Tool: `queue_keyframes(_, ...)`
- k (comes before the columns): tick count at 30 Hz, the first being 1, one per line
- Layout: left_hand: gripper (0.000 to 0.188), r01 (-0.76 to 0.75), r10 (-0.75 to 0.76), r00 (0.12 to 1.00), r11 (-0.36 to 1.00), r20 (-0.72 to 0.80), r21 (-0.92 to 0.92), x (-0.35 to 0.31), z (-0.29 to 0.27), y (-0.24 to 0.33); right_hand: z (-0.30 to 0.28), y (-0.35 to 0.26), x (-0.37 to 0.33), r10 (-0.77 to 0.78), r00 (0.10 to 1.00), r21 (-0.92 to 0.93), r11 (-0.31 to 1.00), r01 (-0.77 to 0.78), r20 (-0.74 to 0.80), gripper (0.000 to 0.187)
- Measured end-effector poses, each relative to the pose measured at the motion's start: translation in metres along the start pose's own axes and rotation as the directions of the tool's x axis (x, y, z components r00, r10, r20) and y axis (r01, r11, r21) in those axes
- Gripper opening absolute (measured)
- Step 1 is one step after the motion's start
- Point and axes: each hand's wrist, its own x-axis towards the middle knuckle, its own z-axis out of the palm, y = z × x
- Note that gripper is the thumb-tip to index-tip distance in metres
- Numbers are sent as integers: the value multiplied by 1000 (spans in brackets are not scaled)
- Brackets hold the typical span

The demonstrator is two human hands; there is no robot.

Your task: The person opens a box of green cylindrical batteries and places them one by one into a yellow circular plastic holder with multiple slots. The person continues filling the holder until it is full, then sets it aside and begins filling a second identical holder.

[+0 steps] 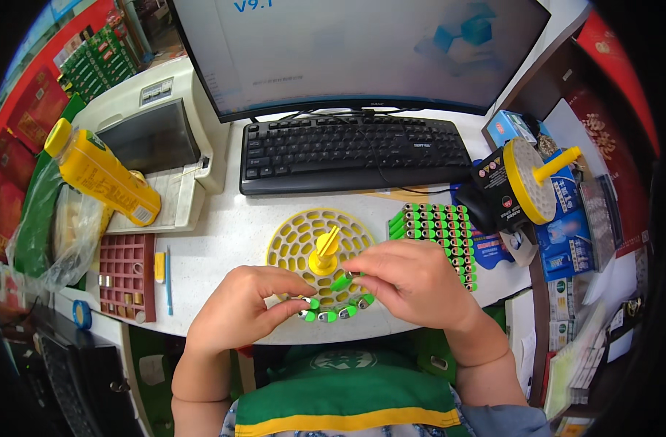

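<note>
A round yellow rack (289,231) with oval slots and a central post lies on the white desk in front of me. Several green lighters stand in slots along its near edge, their metal tops showing. My right hand (413,282) pinches a green lighter (341,281) by its top, tilted over the rack just right of the post. At the rack's near left, the thumb and fingers of my left hand (247,304) close on another lighter (312,302) at the rim. Right of the rack sits a tight block of green lighters (439,222), partly hidden behind my right hand.
Behind the rack are a black keyboard (355,153) and a monitor (362,58). To the left stand a printer (180,138), a yellow bottle (107,175) and a reddish compartment tray (125,266). A black box (504,193) with a second yellow rack (531,186) stands right.
</note>
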Motion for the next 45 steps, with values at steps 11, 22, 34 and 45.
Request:
queue_keyframes(11, 13, -4, 7, 999, 996, -34, 91, -2, 3, 0, -10, -14, -3, -17, 1000, 43, 999, 18, -10, 21)
queue_keyframes(22, 13, -54, 60, 998, 988, -34, 141, -4, 3, -4, 7, -13, -5, -63, 997, -13, 998, 63, 52, 18)
queue_keyframes(34, 21, -192, 179, 981, 942, 72, 273, 1, -4, -1, -17, -4, -11, 27, 998, -90, 995, -32, -58, 21)
queue_keyframes(45, 16, -311, 284, 950, 878, 126, 364, 5, -4, -5, -46, 0, -30, 118, 972, -110, 984, -142, -205, 21)
